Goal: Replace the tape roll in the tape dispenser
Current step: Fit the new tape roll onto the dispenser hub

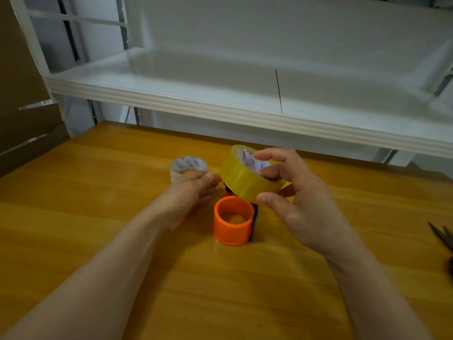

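Observation:
My right hand (296, 192) holds a full yellowish tape roll (241, 177) tilted in the air, thumb under its outer face and fingers in its core. Just below it the orange tape dispenser (232, 222) lies on the wooden table (98, 192), its round hub facing up and bare, with a dark blue part on its right side. My left hand (193, 192) rests at the dispenser's far end, fingers curled on it; the grip itself is partly hidden. A nearly used-up clear tape roll (188, 168) lies flat behind my left hand.
Dark scissors (443, 235) lie at the table's right edge. A white metal shelf (220, 106) overhangs the back of the table. Brown cardboard (22, 119) stands at the left.

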Demonstrator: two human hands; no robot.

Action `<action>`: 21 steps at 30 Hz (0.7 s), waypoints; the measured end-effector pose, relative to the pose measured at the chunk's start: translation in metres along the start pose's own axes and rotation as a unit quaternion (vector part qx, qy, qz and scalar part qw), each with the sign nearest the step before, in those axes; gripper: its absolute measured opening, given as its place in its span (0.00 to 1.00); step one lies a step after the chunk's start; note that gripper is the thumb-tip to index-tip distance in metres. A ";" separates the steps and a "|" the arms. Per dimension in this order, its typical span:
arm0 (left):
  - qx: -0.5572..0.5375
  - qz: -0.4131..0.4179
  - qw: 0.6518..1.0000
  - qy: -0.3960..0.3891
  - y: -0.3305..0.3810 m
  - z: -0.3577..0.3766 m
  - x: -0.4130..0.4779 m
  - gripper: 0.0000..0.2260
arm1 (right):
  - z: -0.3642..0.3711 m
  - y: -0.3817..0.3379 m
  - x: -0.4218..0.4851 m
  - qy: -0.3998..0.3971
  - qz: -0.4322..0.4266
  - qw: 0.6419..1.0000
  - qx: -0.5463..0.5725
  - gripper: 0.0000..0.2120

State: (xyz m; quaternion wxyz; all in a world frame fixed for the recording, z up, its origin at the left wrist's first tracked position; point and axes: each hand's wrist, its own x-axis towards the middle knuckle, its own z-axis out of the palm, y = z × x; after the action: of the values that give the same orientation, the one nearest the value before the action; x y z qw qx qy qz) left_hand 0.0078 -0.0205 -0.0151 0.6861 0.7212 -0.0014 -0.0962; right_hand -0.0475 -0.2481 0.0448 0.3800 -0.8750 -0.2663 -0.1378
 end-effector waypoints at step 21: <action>-0.015 0.287 0.958 0.018 0.042 0.043 -0.062 0.28 | 0.028 -0.013 0.007 0.107 0.054 0.902 0.414 0.17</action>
State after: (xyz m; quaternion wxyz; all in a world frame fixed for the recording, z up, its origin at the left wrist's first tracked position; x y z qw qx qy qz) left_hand -0.0536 -0.0574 0.0333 0.6955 0.6816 -0.1944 0.1176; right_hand -0.0483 -0.2178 0.0368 0.7415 -0.6314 -0.2093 -0.0874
